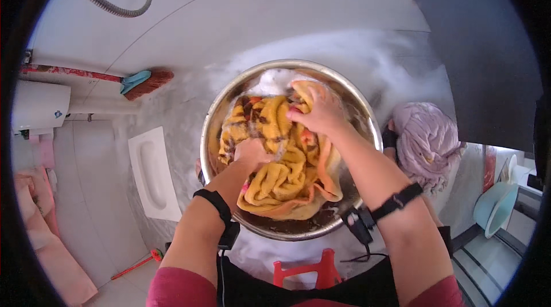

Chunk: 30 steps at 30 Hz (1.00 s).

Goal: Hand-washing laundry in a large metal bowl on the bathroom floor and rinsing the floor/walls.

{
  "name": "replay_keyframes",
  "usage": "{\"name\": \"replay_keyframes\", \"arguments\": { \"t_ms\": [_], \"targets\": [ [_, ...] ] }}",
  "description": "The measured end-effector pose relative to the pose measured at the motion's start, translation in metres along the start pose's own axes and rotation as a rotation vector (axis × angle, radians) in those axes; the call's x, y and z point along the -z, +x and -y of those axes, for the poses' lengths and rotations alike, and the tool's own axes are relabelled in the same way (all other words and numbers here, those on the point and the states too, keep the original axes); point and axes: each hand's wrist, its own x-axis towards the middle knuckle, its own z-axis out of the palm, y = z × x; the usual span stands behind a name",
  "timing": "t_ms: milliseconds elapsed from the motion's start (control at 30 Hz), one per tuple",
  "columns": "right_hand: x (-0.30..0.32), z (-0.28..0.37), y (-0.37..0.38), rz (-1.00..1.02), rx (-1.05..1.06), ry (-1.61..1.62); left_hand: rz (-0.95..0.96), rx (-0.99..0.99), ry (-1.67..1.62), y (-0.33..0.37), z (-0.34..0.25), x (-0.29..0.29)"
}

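A wet yellow fleece blanket [278,178] with brown and red patterning and an orange border lies bunched in a wide round metal basin [208,135]. My left hand [251,152] is closed and pressed into the folds left of the middle, its fingertips sunk in the cloth. Farther back and to the right, my right hand [322,113] grips the blanket near its orange edge, with the thumb pointing left. White suds [274,81] are heaped at the basin's far side.
Foam covers the floor around the basin. A red stool [304,275] stands in front of me. A squat toilet [154,174] and a broom [149,82] are to the left. At right are a bundled mauve cloth [427,140], a dark panel [482,54] and a light green bowl [495,209].
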Motion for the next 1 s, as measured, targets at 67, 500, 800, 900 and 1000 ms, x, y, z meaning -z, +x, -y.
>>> {"name": "replay_keyframes", "arguments": {
  "t_ms": [67, 500, 800, 900, 1000],
  "targets": [
    [0.001, 0.008, 0.025, 0.148, -0.155, 0.034, 0.031, -0.034, 0.094, 0.005, -0.014, 0.000],
    [-0.080, 0.055, 0.008, 0.012, 0.109, -0.197, -0.230, -0.302, -0.418, -0.066, 0.024, -0.010],
    [0.001, 0.068, -0.229, -0.138, 0.091, 0.183, -0.401, -0.033, -0.782, -0.082, 0.028, 0.043],
    [-0.026, 0.037, -0.272, -0.212, 0.353, 0.112, -0.144, -0.087, -0.673, -0.103, -0.009, 0.052],
    [-0.050, 0.031, -0.292, 0.001, 0.448, -0.069, -0.397, -0.246, -0.198, -0.117, 0.013, 0.020]
  ]
}}
